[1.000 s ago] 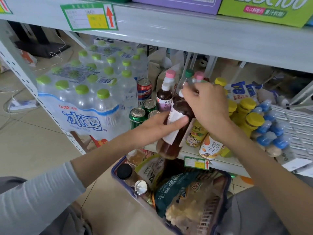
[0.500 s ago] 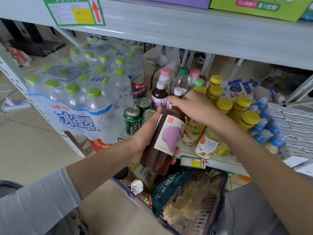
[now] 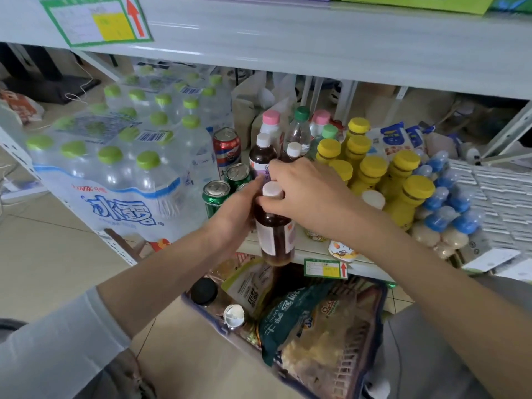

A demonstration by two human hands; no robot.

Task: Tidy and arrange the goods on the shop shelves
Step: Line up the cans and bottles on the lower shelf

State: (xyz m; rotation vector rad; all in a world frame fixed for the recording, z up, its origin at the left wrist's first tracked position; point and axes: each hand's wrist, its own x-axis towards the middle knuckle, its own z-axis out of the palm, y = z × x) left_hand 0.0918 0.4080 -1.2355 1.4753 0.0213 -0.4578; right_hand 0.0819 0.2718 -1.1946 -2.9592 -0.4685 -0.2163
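Both left hand (image 3: 234, 217) and right hand (image 3: 306, 191) fingers (image 3: 254, 188) round brown bottle (image 3: 275, 234), now upright, earlier tilted.

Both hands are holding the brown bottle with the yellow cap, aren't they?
Not quite. The cap is white, not yellow. In the head view the left hand and the right hand both hold the brown bottle, and its white cap shows between the fingers. The yellow-capped bottles are different ones, standing to its right.
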